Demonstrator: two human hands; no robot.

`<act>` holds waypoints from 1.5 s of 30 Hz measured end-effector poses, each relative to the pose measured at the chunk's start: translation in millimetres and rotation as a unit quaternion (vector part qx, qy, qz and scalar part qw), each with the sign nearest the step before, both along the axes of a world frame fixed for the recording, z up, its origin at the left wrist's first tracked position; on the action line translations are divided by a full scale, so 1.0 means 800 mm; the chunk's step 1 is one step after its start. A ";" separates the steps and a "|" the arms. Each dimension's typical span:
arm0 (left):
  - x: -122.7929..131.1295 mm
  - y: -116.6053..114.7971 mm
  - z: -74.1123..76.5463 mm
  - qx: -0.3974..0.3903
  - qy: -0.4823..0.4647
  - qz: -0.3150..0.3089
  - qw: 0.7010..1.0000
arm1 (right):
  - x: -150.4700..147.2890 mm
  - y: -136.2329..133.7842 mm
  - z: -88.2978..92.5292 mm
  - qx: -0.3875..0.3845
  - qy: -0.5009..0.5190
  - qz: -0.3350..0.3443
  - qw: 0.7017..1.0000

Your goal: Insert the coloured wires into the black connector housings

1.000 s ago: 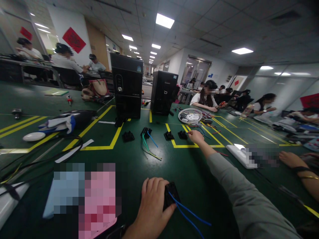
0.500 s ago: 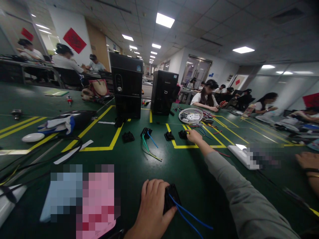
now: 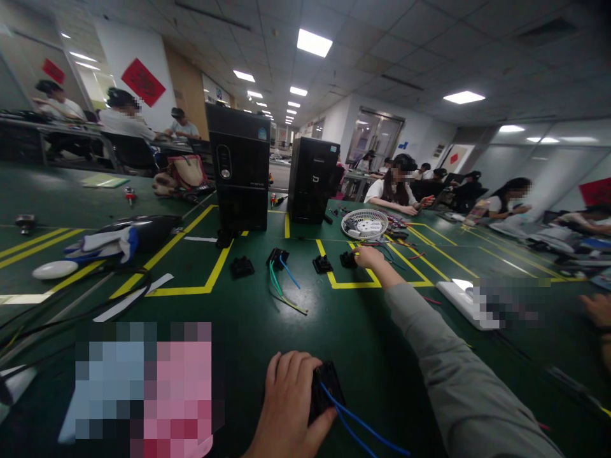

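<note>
My left hand (image 3: 291,407) rests low at the centre of the green table (image 3: 363,337), closed round a black connector block (image 3: 326,389) from which blue wires (image 3: 365,429) trail to the right. My right arm, in a grey sleeve, reaches far forward. My right hand (image 3: 370,256) is there with its fingers curled onto a small black part (image 3: 347,259) at a yellow tape line. Left of that lie another black part (image 3: 323,264), a black block with green and blue wires (image 3: 277,257), and a third black part (image 3: 241,266).
Two black computer towers (image 3: 238,175) (image 3: 312,179) stand at the back, and a white fan grille (image 3: 365,223) lies beyond my right hand. Black cables (image 3: 71,305) run at the left. A white object (image 3: 461,296) and another person's hand (image 3: 596,310) are at the right. Several people sit behind.
My right hand has moved a little left along the tape line and closed onto the small black part. The other person's hand at the right has drawn back. My left hand keeps its hold.
</note>
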State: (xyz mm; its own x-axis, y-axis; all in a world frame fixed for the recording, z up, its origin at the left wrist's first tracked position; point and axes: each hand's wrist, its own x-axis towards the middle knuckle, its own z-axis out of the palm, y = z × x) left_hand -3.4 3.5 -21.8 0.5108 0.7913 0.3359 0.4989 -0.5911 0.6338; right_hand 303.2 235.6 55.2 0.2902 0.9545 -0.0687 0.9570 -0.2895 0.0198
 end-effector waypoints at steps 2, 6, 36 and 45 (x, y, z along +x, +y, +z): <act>0.000 0.001 -0.001 -0.001 0.002 -0.003 1.000 | -0.002 0.000 0.002 0.001 -0.002 0.002 1.000; -0.001 0.002 -0.002 0.000 0.001 -0.006 1.000 | -0.012 -0.011 0.005 0.028 -0.003 0.016 0.999; 0.004 -0.006 0.014 0.008 0.024 0.043 0.999 | -0.129 -0.333 -0.038 -0.143 0.526 0.263 0.796; 0.005 -0.006 0.017 0.014 0.036 0.038 0.999 | -0.131 -0.343 -0.027 -0.020 0.487 0.231 0.842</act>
